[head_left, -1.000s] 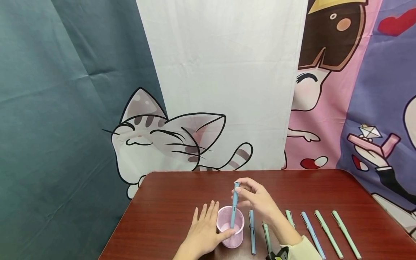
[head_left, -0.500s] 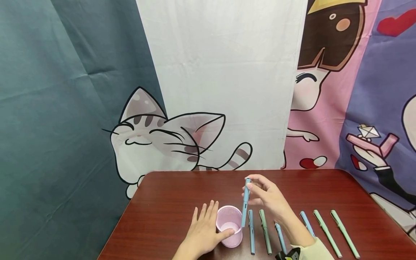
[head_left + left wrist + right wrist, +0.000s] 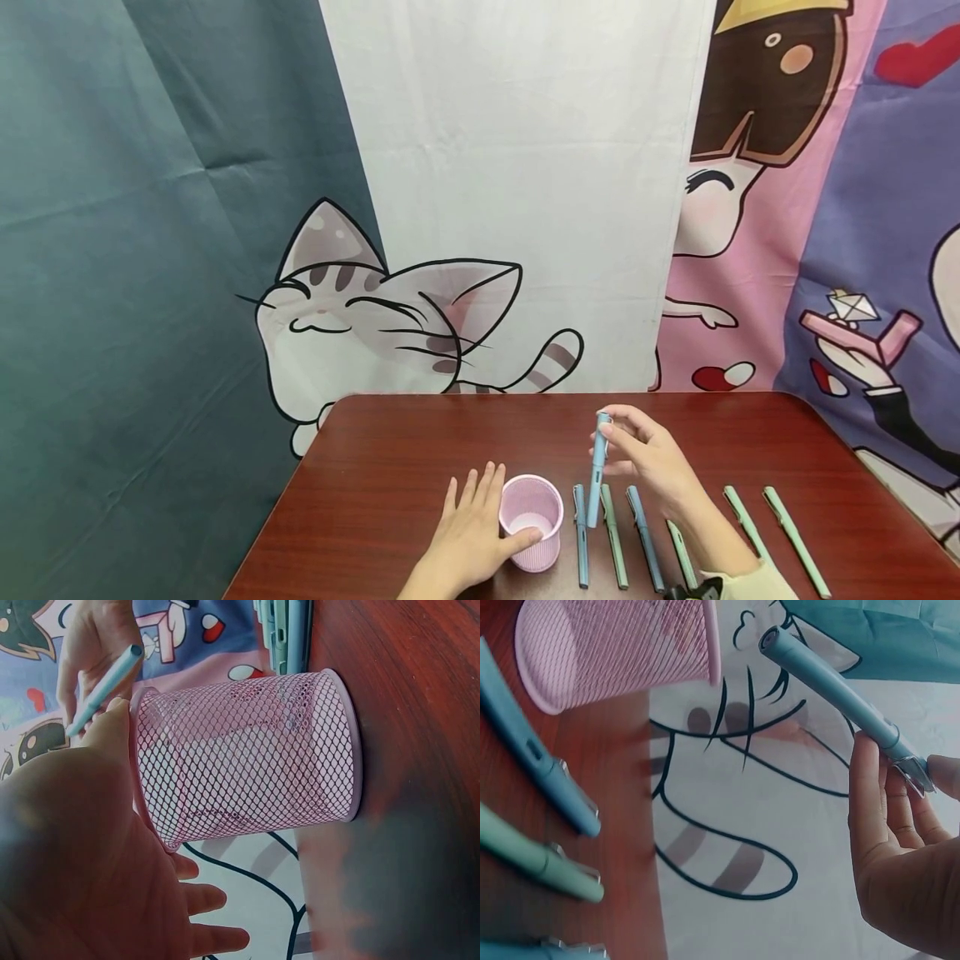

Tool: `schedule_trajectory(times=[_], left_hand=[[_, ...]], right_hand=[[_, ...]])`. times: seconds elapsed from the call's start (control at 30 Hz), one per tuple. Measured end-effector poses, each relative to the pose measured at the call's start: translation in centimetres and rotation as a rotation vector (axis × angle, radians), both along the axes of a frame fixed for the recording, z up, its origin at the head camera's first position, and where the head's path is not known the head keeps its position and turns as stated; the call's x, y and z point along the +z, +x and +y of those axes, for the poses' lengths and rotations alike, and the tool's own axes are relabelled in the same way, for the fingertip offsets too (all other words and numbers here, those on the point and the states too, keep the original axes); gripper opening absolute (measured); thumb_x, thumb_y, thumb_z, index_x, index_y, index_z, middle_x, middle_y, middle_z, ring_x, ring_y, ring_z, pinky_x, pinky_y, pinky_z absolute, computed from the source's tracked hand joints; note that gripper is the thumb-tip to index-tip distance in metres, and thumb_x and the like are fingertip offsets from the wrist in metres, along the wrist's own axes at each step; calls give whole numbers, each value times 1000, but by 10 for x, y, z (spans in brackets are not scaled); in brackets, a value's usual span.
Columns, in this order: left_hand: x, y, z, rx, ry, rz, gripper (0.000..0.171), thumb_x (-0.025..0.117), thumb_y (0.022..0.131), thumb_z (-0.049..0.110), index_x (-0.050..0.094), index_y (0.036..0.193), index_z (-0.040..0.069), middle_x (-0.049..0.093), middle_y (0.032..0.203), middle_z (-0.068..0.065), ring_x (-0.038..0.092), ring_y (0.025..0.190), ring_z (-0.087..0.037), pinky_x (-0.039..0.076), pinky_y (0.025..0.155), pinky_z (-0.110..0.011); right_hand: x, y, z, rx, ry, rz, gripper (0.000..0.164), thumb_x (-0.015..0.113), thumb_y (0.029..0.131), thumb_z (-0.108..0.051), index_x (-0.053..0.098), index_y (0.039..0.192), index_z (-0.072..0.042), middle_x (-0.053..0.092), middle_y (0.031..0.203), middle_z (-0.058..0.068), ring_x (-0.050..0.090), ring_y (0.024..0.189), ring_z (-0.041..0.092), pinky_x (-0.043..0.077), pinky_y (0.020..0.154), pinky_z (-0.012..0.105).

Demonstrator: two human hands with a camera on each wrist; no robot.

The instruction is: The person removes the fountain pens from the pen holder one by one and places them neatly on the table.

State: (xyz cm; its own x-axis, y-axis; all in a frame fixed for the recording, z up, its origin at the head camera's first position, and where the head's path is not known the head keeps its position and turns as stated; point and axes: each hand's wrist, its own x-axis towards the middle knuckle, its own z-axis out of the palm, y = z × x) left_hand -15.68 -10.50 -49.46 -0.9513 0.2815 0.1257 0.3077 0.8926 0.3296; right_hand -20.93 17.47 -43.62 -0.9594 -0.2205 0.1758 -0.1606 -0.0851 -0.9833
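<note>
A pink mesh pen holder [image 3: 531, 521] stands upright on the table. My left hand [image 3: 471, 533] rests against its left side, fingers spread and straight, with the thumb lying across the near side of the rim; the left wrist view shows this hand [image 3: 90, 855] at the holder's mouth. To the right of the holder, my right hand [image 3: 648, 462] pinches a light blue pen [image 3: 597, 475] near its clip end. The pen is held nearly upright, lower end down, in front of the row of pens. In the right wrist view the pen [image 3: 832, 690] shows its round end towards the holder.
Blue and green pens lie side by side on the table, among them a blue pen [image 3: 581, 537], a green pen [image 3: 613, 537] and a far-right green pen [image 3: 797, 542]. My right forearm covers part of the row. Behind the table [image 3: 420, 442] hangs a printed curtain [image 3: 525, 167].
My right hand has moved the light blue pen from inside the pen holder's mouth out to the right, over the row of pens. The left hand and the holder have stayed put.
</note>
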Motion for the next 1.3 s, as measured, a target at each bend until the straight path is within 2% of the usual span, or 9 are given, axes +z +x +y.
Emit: schedule_trajectory(times=[0.27,0.47,0.73,0.9,1.03,1.3], left_hand=[[0,-3,0,-1,4,11,102,53,87,78,32,159,8,33,163,-11,30,150,-39,15,120,-63],[0,-2,1,-3,-6,27,103,52,87,78,33,158,7,34,163,-11,29,150,-38,15,120,-63],[0,-1,1,1,-23,42,104,49,86,81,34,158,7,35,163,-11,29,150,-38,16,120,-63],[0,-1,0,7,-29,48,104,51,85,80,34,158,8,36,162,-11,29,150,-38,17,120,-63],[1,-1,0,5,-24,52,103,52,86,79,35,157,7,36,162,-12,29,150,-38,17,120,-63],[0,0,-1,3,-31,47,104,50,86,80,34,158,7,35,163,-12,29,150,-38,16,120,-63]], right_hand=[[-4,-1,17,-34,53,-4,23,61,103,-19,59,123,-10,70,99,4,75,88,21,63,71,42],[-7,4,35,-77,102,-44,23,61,103,-22,59,124,-11,70,99,4,74,90,20,62,71,41],[-12,11,65,-77,118,-74,18,59,104,-19,62,121,-18,68,98,-1,73,90,19,62,71,41],[-15,12,80,-83,144,-84,18,58,105,-19,63,121,-18,70,99,-1,73,89,22,62,71,41],[-16,13,90,-98,162,-109,17,58,104,-21,63,121,-18,71,98,-2,72,88,20,62,71,41],[-19,16,114,-144,168,-183,14,58,105,-23,66,116,-26,68,97,-2,69,85,16,62,72,40]])
